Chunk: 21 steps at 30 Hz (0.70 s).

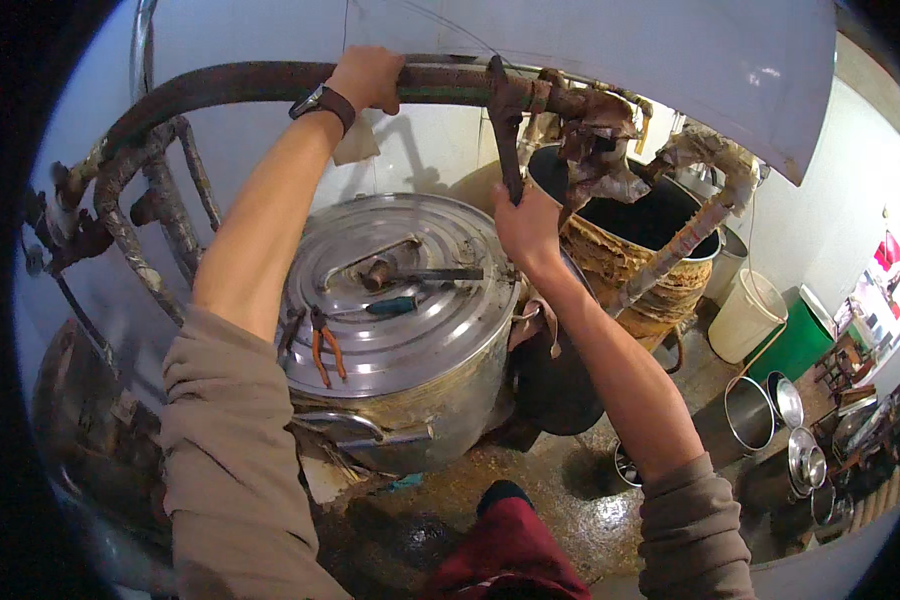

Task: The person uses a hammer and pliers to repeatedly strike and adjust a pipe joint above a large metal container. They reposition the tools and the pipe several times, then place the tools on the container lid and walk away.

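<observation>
A thick dark hose (220,82) runs across the top along the wall. My left hand (368,78), with a watch on its wrist, is closed around it. Farther right, my right hand (530,228) grips the lower end of a dark pipe wrench (506,135), whose head sits on the pipe at the hose's right end. Below my arms stands a big metal pot with a ridged lid (420,350). On that lid lie orange-handled pliers (327,350), a screwdriver with a teal grip (390,306) and a hammer (440,274).
Wrapped pipes (160,210) rise at the left; another slanting pipe (685,240) crosses a crusted open drum (620,255). A cream bucket (745,318), a green bin (792,340) and several metal pots (748,412) stand right. The floor (400,530) looks wet.
</observation>
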Each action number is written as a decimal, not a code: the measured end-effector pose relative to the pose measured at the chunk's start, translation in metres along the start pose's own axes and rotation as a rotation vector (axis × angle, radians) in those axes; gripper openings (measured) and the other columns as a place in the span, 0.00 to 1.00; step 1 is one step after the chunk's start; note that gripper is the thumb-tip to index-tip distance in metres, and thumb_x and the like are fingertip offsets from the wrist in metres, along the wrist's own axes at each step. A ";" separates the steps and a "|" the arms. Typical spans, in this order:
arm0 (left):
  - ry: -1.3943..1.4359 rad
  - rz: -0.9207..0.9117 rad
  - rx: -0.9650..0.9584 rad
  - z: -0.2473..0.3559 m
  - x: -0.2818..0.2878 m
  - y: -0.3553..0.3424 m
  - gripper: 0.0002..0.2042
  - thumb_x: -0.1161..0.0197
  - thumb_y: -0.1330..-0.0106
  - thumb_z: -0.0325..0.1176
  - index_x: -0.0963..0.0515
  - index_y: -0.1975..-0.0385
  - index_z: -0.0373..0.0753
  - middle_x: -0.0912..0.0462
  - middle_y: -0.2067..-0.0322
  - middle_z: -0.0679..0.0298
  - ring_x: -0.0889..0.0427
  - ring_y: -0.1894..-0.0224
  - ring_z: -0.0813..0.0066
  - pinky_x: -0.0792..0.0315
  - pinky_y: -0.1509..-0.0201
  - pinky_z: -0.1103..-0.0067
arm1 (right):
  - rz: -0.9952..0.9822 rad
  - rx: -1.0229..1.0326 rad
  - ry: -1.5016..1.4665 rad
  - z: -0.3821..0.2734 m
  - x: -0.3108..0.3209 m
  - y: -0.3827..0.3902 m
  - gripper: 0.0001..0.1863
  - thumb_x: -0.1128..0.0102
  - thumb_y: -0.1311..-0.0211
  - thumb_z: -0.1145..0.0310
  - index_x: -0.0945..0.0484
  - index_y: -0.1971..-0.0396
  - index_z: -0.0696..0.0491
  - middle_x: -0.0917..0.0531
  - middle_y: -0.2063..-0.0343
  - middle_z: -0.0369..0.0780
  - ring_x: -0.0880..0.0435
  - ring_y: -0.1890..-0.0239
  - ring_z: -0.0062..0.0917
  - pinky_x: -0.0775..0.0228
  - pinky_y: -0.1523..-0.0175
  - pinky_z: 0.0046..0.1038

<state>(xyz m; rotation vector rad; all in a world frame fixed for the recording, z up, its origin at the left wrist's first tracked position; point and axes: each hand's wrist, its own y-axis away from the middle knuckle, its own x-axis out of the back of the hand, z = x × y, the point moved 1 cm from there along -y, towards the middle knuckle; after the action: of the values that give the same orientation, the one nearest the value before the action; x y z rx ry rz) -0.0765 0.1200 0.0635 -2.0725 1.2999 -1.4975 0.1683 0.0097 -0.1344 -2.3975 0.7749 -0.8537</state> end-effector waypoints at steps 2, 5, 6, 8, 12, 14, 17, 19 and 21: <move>-0.005 0.005 0.030 0.001 -0.002 0.002 0.26 0.18 0.57 0.41 0.14 0.54 0.43 0.09 0.61 0.53 0.10 0.55 0.50 0.16 0.47 0.59 | -0.016 0.035 -0.014 -0.001 0.000 0.002 0.29 0.38 0.26 0.48 0.16 0.68 0.65 0.14 0.75 0.57 0.11 0.65 0.55 0.23 0.59 0.48; 0.014 -0.039 0.078 0.003 -0.003 0.000 0.26 0.19 0.57 0.40 0.13 0.54 0.43 0.09 0.60 0.53 0.09 0.54 0.50 0.15 0.46 0.60 | -0.034 0.010 0.011 -0.009 0.007 0.006 0.29 0.38 0.26 0.48 0.16 0.67 0.66 0.14 0.73 0.59 0.12 0.62 0.58 0.23 0.58 0.49; 0.007 -0.028 0.079 0.003 -0.004 0.000 0.26 0.19 0.57 0.40 0.13 0.54 0.43 0.09 0.60 0.53 0.09 0.54 0.50 0.15 0.46 0.60 | -0.056 -0.030 0.020 -0.012 0.010 0.008 0.28 0.40 0.25 0.48 0.15 0.65 0.64 0.13 0.70 0.59 0.12 0.60 0.59 0.22 0.54 0.50; -0.008 -0.048 0.113 0.003 -0.006 -0.003 0.26 0.20 0.58 0.39 0.13 0.54 0.44 0.09 0.59 0.53 0.09 0.55 0.50 0.14 0.47 0.60 | -0.089 -0.075 0.020 -0.021 0.014 0.013 0.27 0.43 0.23 0.47 0.13 0.60 0.61 0.12 0.64 0.60 0.13 0.54 0.60 0.21 0.48 0.52; 0.001 -0.010 0.124 0.003 -0.007 -0.003 0.24 0.21 0.58 0.36 0.11 0.55 0.45 0.09 0.61 0.53 0.09 0.56 0.51 0.14 0.48 0.61 | -0.107 -0.096 -0.003 -0.030 0.017 0.015 0.27 0.43 0.23 0.47 0.13 0.60 0.60 0.12 0.63 0.59 0.14 0.53 0.60 0.22 0.47 0.53; 0.006 0.053 0.125 0.005 -0.006 0.001 0.23 0.21 0.58 0.35 0.10 0.56 0.45 0.08 0.62 0.53 0.08 0.57 0.51 0.14 0.49 0.61 | -0.141 -0.105 -0.019 -0.018 0.013 0.012 0.27 0.43 0.23 0.47 0.13 0.60 0.60 0.12 0.62 0.59 0.14 0.53 0.60 0.22 0.47 0.53; 0.055 0.113 0.113 0.007 -0.007 0.006 0.21 0.22 0.58 0.34 0.09 0.58 0.45 0.08 0.63 0.52 0.08 0.59 0.51 0.14 0.49 0.61 | -0.111 -0.017 -0.040 0.018 -0.009 0.005 0.24 0.43 0.24 0.50 0.14 0.57 0.60 0.12 0.61 0.59 0.14 0.53 0.60 0.22 0.47 0.53; 0.105 0.092 0.089 0.006 -0.009 0.006 0.20 0.22 0.58 0.34 0.09 0.60 0.45 0.09 0.63 0.51 0.08 0.59 0.51 0.14 0.50 0.61 | 0.086 -0.009 0.141 0.053 -0.038 0.012 0.22 0.39 0.25 0.53 0.16 0.56 0.62 0.12 0.68 0.55 0.11 0.60 0.54 0.23 0.55 0.48; -0.011 0.182 0.091 0.002 -0.010 0.009 0.12 0.23 0.56 0.36 0.09 0.69 0.46 0.09 0.67 0.52 0.08 0.61 0.53 0.15 0.54 0.61 | 0.062 -0.115 -0.138 0.077 -0.081 0.014 0.18 0.41 0.25 0.61 0.16 0.50 0.60 0.11 0.62 0.55 0.10 0.53 0.51 0.23 0.48 0.49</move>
<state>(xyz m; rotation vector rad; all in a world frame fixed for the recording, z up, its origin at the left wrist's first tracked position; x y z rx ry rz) -0.0797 0.1227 0.0505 -1.8505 1.3493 -1.4361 0.1636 0.0698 -0.2296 -2.4879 0.8588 -0.6271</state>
